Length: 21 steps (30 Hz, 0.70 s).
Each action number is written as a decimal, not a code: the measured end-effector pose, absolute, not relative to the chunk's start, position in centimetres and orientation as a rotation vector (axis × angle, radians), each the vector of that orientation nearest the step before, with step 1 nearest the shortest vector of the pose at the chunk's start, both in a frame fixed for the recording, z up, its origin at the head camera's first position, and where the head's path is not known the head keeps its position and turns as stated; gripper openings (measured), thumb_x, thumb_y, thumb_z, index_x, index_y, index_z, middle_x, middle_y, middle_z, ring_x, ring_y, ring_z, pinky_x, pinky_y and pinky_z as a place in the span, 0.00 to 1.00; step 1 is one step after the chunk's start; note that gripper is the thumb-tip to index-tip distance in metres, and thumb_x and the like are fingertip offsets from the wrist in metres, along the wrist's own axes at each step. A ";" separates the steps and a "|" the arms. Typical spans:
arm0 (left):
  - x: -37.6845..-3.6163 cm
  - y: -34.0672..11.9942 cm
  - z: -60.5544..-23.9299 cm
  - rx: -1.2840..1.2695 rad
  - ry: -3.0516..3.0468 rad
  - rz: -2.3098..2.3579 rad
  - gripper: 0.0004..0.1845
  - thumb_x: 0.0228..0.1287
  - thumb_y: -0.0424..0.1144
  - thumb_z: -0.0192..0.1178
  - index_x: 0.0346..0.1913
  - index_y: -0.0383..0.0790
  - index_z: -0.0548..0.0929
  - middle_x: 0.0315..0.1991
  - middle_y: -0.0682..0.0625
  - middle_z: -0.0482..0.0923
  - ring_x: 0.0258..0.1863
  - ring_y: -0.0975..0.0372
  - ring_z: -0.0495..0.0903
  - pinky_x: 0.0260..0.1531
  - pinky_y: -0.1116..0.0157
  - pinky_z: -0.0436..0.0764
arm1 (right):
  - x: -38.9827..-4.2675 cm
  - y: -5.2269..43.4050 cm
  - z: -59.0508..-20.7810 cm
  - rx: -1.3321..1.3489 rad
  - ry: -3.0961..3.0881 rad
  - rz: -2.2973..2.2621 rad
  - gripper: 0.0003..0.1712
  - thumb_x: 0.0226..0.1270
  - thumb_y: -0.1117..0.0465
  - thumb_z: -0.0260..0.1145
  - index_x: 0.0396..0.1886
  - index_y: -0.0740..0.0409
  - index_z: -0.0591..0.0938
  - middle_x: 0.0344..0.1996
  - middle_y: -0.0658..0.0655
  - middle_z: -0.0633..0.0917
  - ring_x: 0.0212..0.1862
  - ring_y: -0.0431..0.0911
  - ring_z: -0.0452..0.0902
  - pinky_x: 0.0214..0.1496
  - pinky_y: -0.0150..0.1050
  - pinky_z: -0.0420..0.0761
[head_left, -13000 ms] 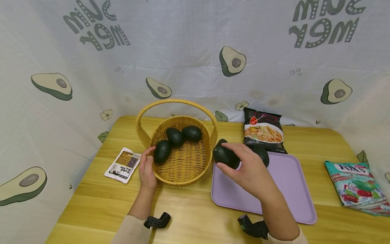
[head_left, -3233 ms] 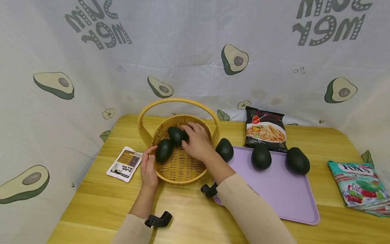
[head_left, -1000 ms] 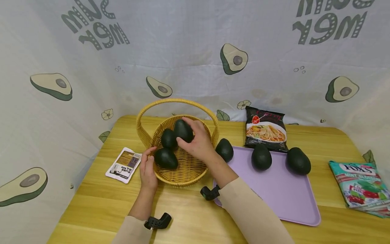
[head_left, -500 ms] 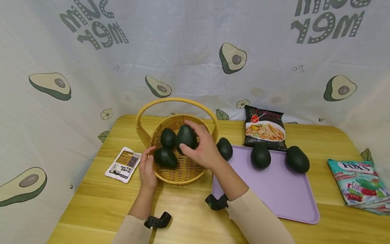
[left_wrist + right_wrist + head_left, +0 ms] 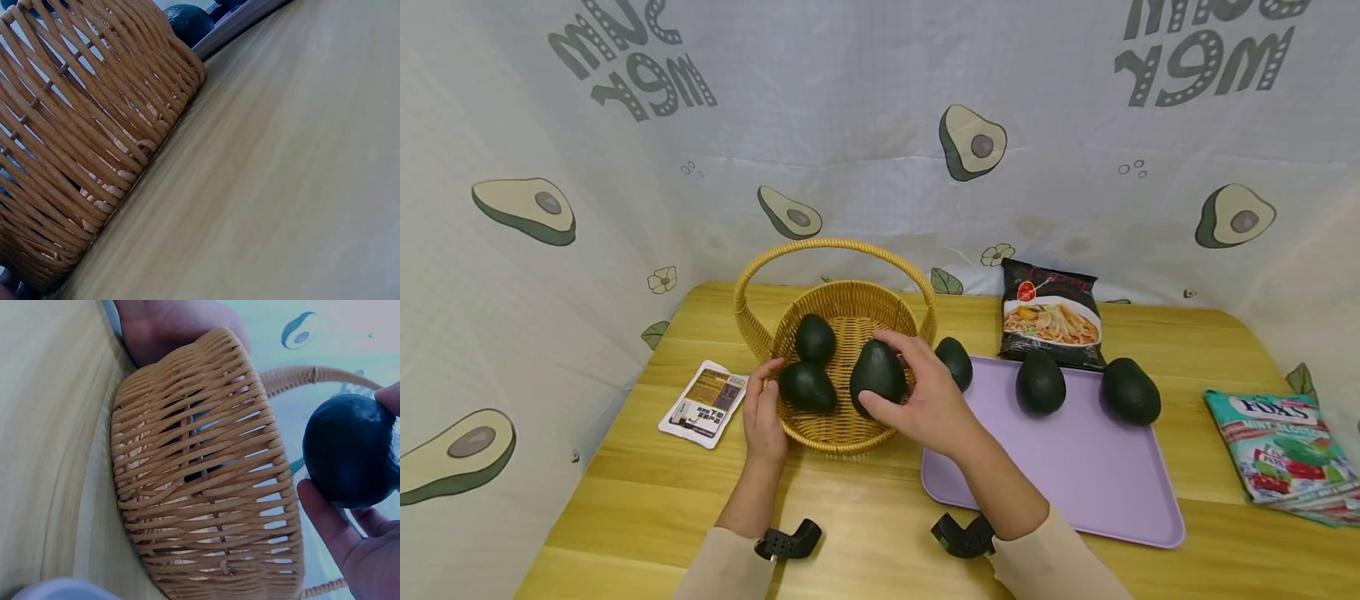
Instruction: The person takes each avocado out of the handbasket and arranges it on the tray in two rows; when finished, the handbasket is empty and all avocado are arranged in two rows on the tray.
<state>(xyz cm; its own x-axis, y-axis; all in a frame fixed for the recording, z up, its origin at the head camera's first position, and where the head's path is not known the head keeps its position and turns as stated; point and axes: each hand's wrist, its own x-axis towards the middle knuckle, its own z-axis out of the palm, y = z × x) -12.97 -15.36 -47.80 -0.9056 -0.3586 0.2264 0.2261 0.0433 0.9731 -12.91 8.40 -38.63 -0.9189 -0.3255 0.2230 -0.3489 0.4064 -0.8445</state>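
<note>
In the head view, my right hand [image 5: 925, 400] grips a dark green avocado [image 5: 877, 375] between thumb and fingers, over the front right of the wicker basket [image 5: 842, 446]. The right wrist view shows this avocado [image 5: 350, 450] raised beside the basket's rim. My left hand [image 5: 765, 421] holds the basket's left side, fingers at the rim. Two more avocados lie inside, one at the back left [image 5: 815, 339] and one in front of it [image 5: 807, 387]. Along the far side of a purple tray [image 5: 1075, 475] are three others: left [image 5: 955, 362], middle [image 5: 1041, 383] and right [image 5: 1131, 392].
Behind the tray lies a black noodle packet [image 5: 1051, 317]. A teal candy bag [image 5: 1285, 454] is at the far right of the wooden table [image 5: 865, 533], and a white sachet [image 5: 703, 404] left of the basket. The basket's tall handle [image 5: 835, 243] arches over its back.
My right hand has lifted one avocado from the basket's back and brought it toward me and right. The two left inside shifted earlier; three now sit on the tray. My left hand stays put.
</note>
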 end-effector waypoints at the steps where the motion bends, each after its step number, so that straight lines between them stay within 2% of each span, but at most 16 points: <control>1: -13.0 -15.4 -47.8 0.134 -1.920 -1.915 0.22 0.76 0.34 0.38 0.61 0.28 0.76 0.65 0.36 0.73 0.75 0.55 0.61 0.75 0.57 0.54 | -12.7 8.6 -38.6 0.628 -2.613 1.584 0.43 0.59 0.53 0.78 0.73 0.33 0.69 0.62 0.53 0.76 0.56 0.50 0.76 0.42 0.40 0.84; 6: -13.0 -15.4 -47.8 0.131 -1.920 -1.918 0.22 0.76 0.34 0.37 0.62 0.28 0.76 0.65 0.36 0.73 0.76 0.54 0.61 0.75 0.56 0.53 | -11.7 9.6 -38.5 0.620 -2.620 1.588 0.43 0.59 0.53 0.78 0.73 0.36 0.69 0.62 0.53 0.77 0.48 0.49 0.77 0.35 0.37 0.83; 15: -13.0 -15.4 -47.7 0.129 -1.899 -1.927 0.21 0.76 0.34 0.38 0.61 0.28 0.76 0.64 0.36 0.73 0.74 0.56 0.62 0.73 0.61 0.55 | -10.7 11.3 -38.9 0.587 -2.686 1.582 0.43 0.61 0.53 0.77 0.74 0.39 0.69 0.60 0.55 0.79 0.52 0.49 0.83 0.46 0.41 0.85; 17: -13.0 -15.4 -47.8 0.130 -1.898 -1.929 0.21 0.76 0.34 0.38 0.61 0.28 0.76 0.63 0.39 0.74 0.74 0.56 0.63 0.73 0.62 0.55 | -10.5 11.7 -38.9 0.589 -2.682 1.571 0.42 0.62 0.53 0.77 0.74 0.39 0.68 0.61 0.56 0.79 0.54 0.50 0.82 0.48 0.44 0.85; 21: -13.0 -15.4 -47.9 0.136 -1.897 -1.929 0.21 0.77 0.34 0.38 0.61 0.28 0.76 0.60 0.54 0.77 0.73 0.58 0.64 0.72 0.64 0.57 | -10.2 12.5 -38.9 0.584 -2.690 1.561 0.42 0.63 0.53 0.76 0.74 0.38 0.68 0.63 0.56 0.78 0.54 0.50 0.83 0.48 0.45 0.86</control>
<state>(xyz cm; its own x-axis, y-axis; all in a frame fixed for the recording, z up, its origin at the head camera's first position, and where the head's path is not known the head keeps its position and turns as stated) -13.03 -15.42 -47.89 -0.9029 -0.3658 0.2255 0.2316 0.0278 0.9724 -10.16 12.53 -38.93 -0.9317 -0.3248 0.1624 -0.3022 0.4456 -0.8427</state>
